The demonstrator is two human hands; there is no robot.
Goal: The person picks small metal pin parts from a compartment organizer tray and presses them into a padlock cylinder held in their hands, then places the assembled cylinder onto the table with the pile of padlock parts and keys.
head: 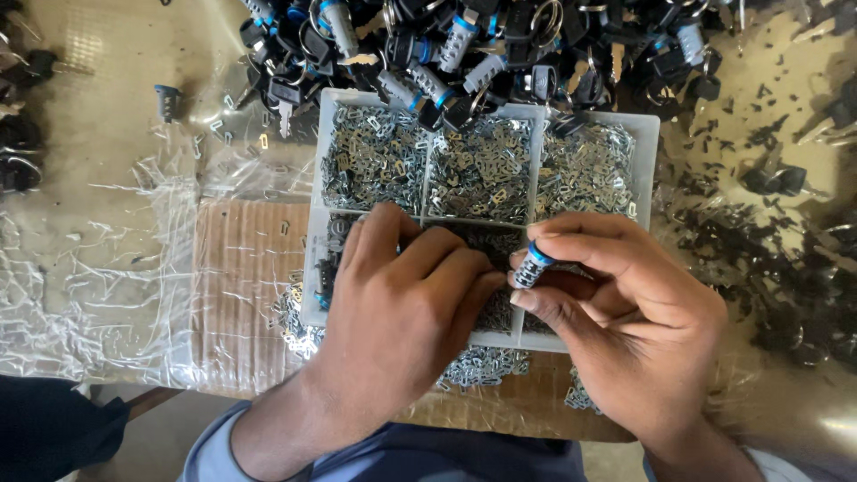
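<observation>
- Right hand (625, 308) — closed in a pinch on one small lock cylinder (533, 266), grey with a blue band, held by thumb and fingers just above the near compartments of the tray.
- Left hand (406, 299) — fingers curled and bunched, tips touching the cylinder's end; whether a small metal piece sits between them cannot be told.
- Stage, as judged: one cylinder in hand being fitted; it looks unfinished, and a great many remain.
- Under both hands: white divided tray (644, 134), six compartments, the far three filled with small stamped metal wafers (482, 170); the near ones are largely hidden by the hands.
- Beyond the tray, away from the hands: a large heap of cylinders and black-headed keys (464, 45) — the stock.
- Left of the left hand: cardboard (241, 295) and crinkled clear plastic sheet (98, 277) on the surface.
- Right of the right hand: scattered dark bits (768, 268).
- Spilled wafers along the tray's near edge; the hands themselves block sight of the work.
</observation>
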